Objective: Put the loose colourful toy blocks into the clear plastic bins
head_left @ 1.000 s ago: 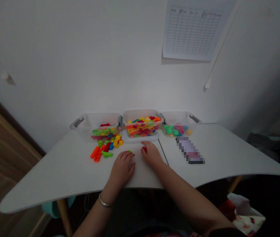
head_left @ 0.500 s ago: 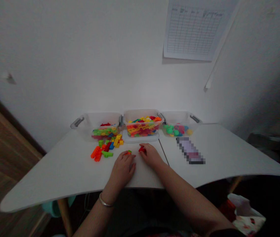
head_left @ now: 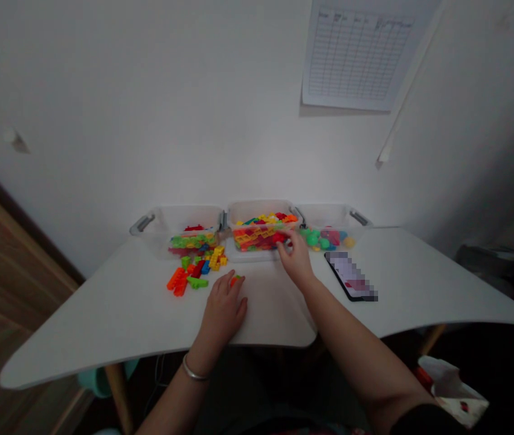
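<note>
My left hand (head_left: 223,307) rests on the white table, its fingers curled over a small orange and green toy brick piece (head_left: 235,280), partly hidden beneath them. My right hand (head_left: 296,258) is raised in front of the middle clear bin (head_left: 263,208), pinching a red toy brick (head_left: 278,238) between thumb and fingers. Behind that brick, the bin is heaped with yellow, orange and red bricks. Left of my left hand lies a loose group of bricks, among them an orange one (head_left: 177,281), a light green one (head_left: 197,283) and a yellow one (head_left: 215,258).
A left clear bin (head_left: 184,212) holds green and red bricks. In the right clear bin (head_left: 329,211) are green, pink and blue pieces. A phone (head_left: 351,281) lies right of my right forearm. A printed sheet (head_left: 356,60) hangs on the wall.
My right hand has moved forward and to the right with the red brick, from the table beside my left hand to the middle bin's front. My left hand has barely moved.
</note>
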Action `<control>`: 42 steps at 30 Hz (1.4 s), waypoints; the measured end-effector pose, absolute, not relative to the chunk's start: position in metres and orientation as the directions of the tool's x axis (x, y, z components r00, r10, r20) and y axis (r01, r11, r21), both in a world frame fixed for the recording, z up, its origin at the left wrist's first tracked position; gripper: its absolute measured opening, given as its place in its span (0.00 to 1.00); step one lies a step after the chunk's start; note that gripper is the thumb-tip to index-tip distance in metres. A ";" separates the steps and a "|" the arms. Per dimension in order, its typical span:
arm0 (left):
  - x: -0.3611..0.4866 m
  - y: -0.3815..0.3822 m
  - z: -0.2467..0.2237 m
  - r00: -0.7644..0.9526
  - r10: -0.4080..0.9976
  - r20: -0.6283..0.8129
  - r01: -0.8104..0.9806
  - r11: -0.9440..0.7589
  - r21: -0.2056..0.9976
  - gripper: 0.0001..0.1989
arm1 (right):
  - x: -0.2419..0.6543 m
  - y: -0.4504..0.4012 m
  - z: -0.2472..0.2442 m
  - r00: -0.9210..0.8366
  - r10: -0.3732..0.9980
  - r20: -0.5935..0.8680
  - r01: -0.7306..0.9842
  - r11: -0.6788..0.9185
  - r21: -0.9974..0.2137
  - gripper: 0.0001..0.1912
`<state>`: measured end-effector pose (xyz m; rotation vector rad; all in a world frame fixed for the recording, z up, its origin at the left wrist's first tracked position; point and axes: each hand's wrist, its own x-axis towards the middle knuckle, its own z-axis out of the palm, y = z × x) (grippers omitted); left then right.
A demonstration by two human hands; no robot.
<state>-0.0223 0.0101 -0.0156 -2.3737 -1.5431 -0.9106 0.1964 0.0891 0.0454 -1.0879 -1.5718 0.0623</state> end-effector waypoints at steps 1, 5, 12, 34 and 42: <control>-0.022 0.010 -0.016 0.273 0.778 0.566 0.880 -0.440 0.179 0.23 | 0.199 0.093 0.053 0.127 0.636 0.761 0.616 0.551 -0.563 0.19; -0.023 0.009 -0.014 0.266 0.800 0.538 0.894 -0.413 0.172 0.26 | 0.203 0.112 0.082 0.147 0.613 0.776 0.690 0.498 -0.524 0.25; -0.022 0.008 -0.012 0.231 0.834 0.502 0.920 -0.355 0.165 0.24 | 0.201 0.136 0.091 0.003 0.776 0.631 0.863 0.317 -0.394 0.19; -0.020 0.010 -0.010 0.165 0.878 0.450 0.936 -0.283 0.209 0.30 | 0.184 0.102 0.061 0.137 0.663 0.736 0.630 0.515 -0.581 0.17; -0.019 0.009 -0.008 0.195 0.881 0.431 0.929 -0.307 0.206 0.25 | 0.152 0.063 -0.001 -0.201 0.902 0.382 0.648 0.415 -0.639 0.12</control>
